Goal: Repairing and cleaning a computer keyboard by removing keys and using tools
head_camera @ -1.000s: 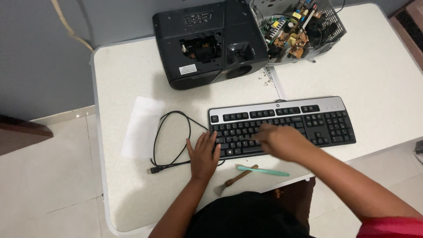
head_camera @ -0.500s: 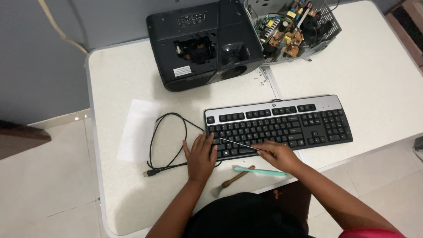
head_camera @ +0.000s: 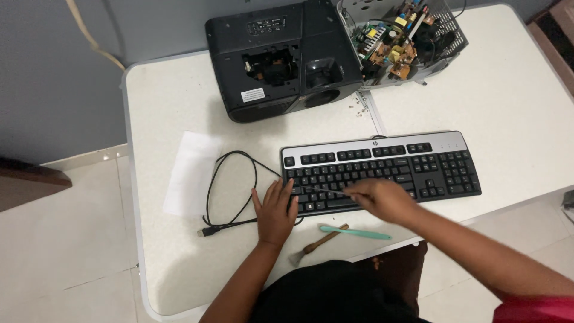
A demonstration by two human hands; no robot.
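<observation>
Black and silver keyboard (head_camera: 382, 170) near front edge of white table (head_camera: 514, 107); right hand (head_camera: 382, 198) over key rows, pinching thin rod (head_camera: 323, 190) laid across keys; left hand (head_camera: 276, 209) flat, fingers spread, steadying keyboard's left end; black cable (head_camera: 230, 191) looped just beside; teal toothbrush (head_camera: 356, 232) and small brush (head_camera: 317, 244) in front; black projector (head_camera: 281, 57) and circuit-board chassis (head_camera: 400, 39) behind.

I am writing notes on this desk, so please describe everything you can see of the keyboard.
The keyboard is a flat, full-size one with black keys, a silver strip along its far edge and a number pad at the right end. It looks like plastic and lies flat near the front edge of the white table. A black cable loops out from its left end. The left hand rests on its left corner; the right hand holds a thin rod over the lower keys.
</observation>
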